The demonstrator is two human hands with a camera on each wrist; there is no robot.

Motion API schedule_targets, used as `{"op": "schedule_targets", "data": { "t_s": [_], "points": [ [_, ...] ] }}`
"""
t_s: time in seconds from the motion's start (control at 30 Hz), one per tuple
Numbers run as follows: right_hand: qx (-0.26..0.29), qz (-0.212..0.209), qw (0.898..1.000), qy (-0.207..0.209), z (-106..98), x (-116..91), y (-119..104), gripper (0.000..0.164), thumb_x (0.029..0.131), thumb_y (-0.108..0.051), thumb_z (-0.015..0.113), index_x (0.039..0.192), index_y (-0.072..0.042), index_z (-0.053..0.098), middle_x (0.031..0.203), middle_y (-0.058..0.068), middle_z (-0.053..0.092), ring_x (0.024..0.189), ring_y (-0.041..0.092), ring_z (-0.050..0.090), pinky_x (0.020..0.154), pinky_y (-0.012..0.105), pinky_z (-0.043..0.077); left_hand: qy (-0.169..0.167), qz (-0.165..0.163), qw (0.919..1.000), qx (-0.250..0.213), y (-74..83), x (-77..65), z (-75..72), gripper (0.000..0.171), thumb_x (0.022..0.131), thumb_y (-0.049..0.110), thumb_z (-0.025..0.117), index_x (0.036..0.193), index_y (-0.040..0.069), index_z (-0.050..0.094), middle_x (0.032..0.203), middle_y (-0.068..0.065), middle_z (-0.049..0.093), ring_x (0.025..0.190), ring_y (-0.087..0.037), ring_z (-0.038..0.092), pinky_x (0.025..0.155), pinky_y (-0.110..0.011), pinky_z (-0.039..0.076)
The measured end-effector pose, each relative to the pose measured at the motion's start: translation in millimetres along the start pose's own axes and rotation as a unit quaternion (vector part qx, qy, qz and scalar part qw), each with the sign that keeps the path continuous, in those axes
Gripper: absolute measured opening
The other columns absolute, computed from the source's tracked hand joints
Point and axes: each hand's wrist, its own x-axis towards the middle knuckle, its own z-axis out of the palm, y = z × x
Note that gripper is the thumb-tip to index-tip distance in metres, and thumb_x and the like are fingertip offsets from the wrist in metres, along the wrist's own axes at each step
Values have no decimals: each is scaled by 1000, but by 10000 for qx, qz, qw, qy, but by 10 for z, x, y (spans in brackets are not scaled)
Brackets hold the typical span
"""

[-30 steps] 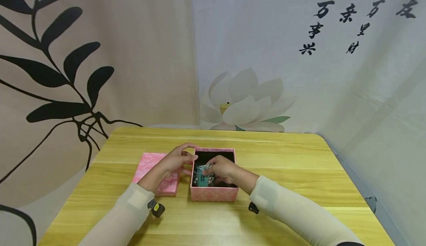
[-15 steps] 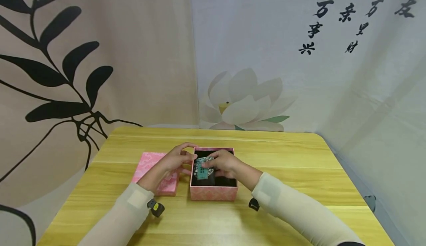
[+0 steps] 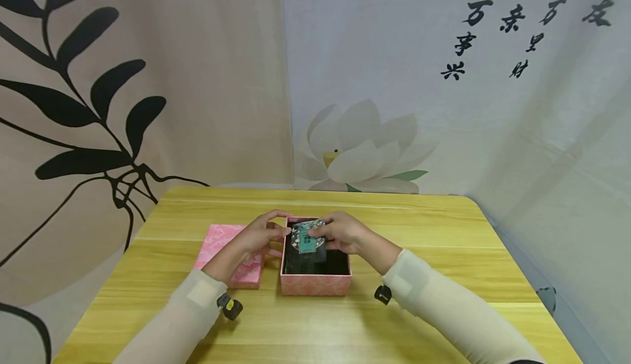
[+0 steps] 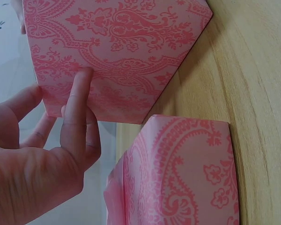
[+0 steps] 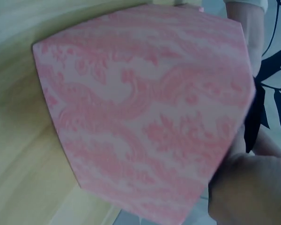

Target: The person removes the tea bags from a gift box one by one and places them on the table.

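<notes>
A pink patterned box (image 3: 316, 285) with a dark inside stands on the table, its top uncovered. My left hand (image 3: 263, 236) holds the box at its left side. In the left wrist view, the thumb of that hand (image 4: 65, 154) reaches the rim while another finger touches the outer wall. Over the box opening, my right hand (image 3: 342, 232) pinches a dark packet (image 3: 308, 243) with a teal label and a white floral print, thumb on its front. From the right wrist, the box wall (image 5: 145, 108) covers most of the packet, and the right hand (image 5: 248, 187) shows only in part.
Left of the box lies a pink patterned lid (image 3: 219, 238), partly beneath the left forearm; its side (image 4: 192, 173) appears close to the box in the left wrist view. The wooden table (image 3: 419, 232) runs back to a printed cloth backdrop (image 3: 236, 79).
My right hand has drawn the packet upward and toward the far right, out of the box's depth, so more of its dark lower part shows. The left hand has stayed at the box.
</notes>
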Motion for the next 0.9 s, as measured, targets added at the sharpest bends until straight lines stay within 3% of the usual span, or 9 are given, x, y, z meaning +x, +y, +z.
{"op": "schedule_targets", "data": {
  "t_s": [0.13, 0.2, 0.27, 0.33, 0.43, 0.53, 0.9],
  "points": [
    [62, -12, 9999, 101, -96, -51, -41, 9, 97, -3, 70, 105, -1, 68, 84, 3, 67, 72, 12, 65, 68, 30, 60, -2, -11, 10000, -4, -5, -2, -2, 47, 103, 16, 65, 147, 14, 49, 119, -22, 57, 103, -38, 70, 75, -50, 64],
    [87, -9, 9998, 191, -153, -65, -52, 6, 97, -4, 71, 101, -3, 66, 77, 0, 62, 62, 9, 55, 59, 26, 53, -14, -33, 10000, -22, -5, -7, -2, 48, 102, 17, 67, 147, 15, 50, 119, -22, 57, 104, -42, 69, 75, -51, 64],
    [94, 0, 9995, 288, -211, -75, -65, 10, 97, -4, 71, 105, -2, 66, 73, -1, 59, 57, 8, 48, 55, 24, 49, -5, -65, 9999, -77, -4, -8, -1, 48, 101, 16, 68, 146, 16, 51, 118, -22, 57, 105, -46, 69, 75, -51, 64],
    [93, -2, 9993, 376, -278, -89, -80, 26, 97, -5, 71, 121, 1, 63, 71, -1, 59, 56, 8, 43, 53, 24, 46, -60, -46, 9999, -79, -7, -2, -3, 48, 101, 16, 68, 146, 15, 51, 120, -26, 57, 108, -49, 67, 75, -51, 64],
    [186, -14, 9989, 433, -387, -108, -97, 43, 98, -5, 69, 137, 5, 55, 80, 1, 67, 63, 8, 59, 60, 25, 57, -107, -68, 9999, -114, -9, 13, -8, 46, 102, 15, 67, 145, 15, 51, 127, -31, 55, 113, -52, 65, 76, -51, 64],
    [278, -39, 9987, 427, -488, -133, -102, 40, 100, -4, 67, 136, 7, 55, 89, 6, 73, 74, 13, 72, 69, 30, 63, -52, -105, 9999, -46, -12, 22, -11, 48, 101, 17, 68, 145, 16, 50, 131, -33, 53, 115, -52, 63, 76, -49, 64],
    [615, -29, 9970, 471, -865, -173, -36, 29, 104, -6, 61, 129, 7, 55, 92, 8, 75, 80, 16, 75, 74, 31, 64, 71, -89, 9999, 92, -20, 16, -15, 48, 101, 19, 69, 145, 16, 51, 129, -28, 52, 114, -48, 62, 75, -47, 64]
  ]
}}
